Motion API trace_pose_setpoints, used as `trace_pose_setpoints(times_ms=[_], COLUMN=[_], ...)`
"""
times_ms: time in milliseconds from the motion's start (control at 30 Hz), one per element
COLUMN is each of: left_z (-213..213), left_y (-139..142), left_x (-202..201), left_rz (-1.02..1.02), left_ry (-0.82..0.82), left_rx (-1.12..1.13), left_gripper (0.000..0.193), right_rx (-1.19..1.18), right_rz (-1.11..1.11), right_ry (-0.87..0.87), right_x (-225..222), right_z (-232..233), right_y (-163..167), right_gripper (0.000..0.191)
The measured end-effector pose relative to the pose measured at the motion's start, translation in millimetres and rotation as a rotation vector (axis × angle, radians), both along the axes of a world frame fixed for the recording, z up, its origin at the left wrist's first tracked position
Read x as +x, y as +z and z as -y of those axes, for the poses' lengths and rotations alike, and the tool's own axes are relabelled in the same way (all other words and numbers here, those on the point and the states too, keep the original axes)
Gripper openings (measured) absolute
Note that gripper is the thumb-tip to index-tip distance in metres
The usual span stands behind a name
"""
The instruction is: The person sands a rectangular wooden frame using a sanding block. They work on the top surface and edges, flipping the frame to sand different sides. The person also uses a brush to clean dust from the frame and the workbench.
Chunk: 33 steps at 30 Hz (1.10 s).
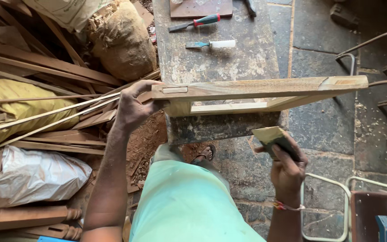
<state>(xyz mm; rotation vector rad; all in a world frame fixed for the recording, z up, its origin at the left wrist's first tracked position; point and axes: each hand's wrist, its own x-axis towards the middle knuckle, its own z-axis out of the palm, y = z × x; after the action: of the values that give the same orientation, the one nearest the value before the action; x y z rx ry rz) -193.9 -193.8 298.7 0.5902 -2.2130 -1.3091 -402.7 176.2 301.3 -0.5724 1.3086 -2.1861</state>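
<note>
The left hand reaches up from the lower left of the frame on a long, nearly straight forearm, and its fingers curl over the left end of a wooden frame, thumb underneath, gripping it firmly. The right hand comes up from the lower right with the wrist bent back; it is closed around a sanding block, a dark wedge-shaped pad with a pale yellowish face, held just below the frame's lower edge and slightly apart from it. A thin red and white thread circles the right wrist. The wooden frame lies across the middle of the picture, stretching from the left hand to the right of centre, and it rests on the near end of a worn workbench whose top is blotched with pale stains. The frame is made of light brown rails with a narrow opening between them; a small pale rectangular patch sits in the top rail near the left hand, and a joint cut shows at the far right end, which juts out past the bench over the dark stone floor. In the upper centre of the frame two chisels lie on the bench, a red-handled chisel and, below it, a white-handled chisel. Timber strips and filled sacks crowd the left side.
</note>
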Motion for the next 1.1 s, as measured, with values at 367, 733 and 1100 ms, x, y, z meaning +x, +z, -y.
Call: trace_pose_setpoints(times_ms=[367,733,1100], left_z=[29,58,59], left_y=[-24,-21,-38], left_x=[-6,-4,-13], left_rz=[-0.215,-0.329,-0.432], left_ry=[-0.167,-0.294,-0.336], left_rx=[-0.190,-0.083,-0.123], left_gripper=[0.039,0.048,0.047], right_rx=[0.489,1.176,1.522], right_rz=[-0.933,-1.456,-1.250], right_ry=[-0.136,-0.247,-0.183], right_x=[93,175,100], right_z=[133,262,257], right_y=[70,80,132], right_gripper=[0.030,0.041,0.029])
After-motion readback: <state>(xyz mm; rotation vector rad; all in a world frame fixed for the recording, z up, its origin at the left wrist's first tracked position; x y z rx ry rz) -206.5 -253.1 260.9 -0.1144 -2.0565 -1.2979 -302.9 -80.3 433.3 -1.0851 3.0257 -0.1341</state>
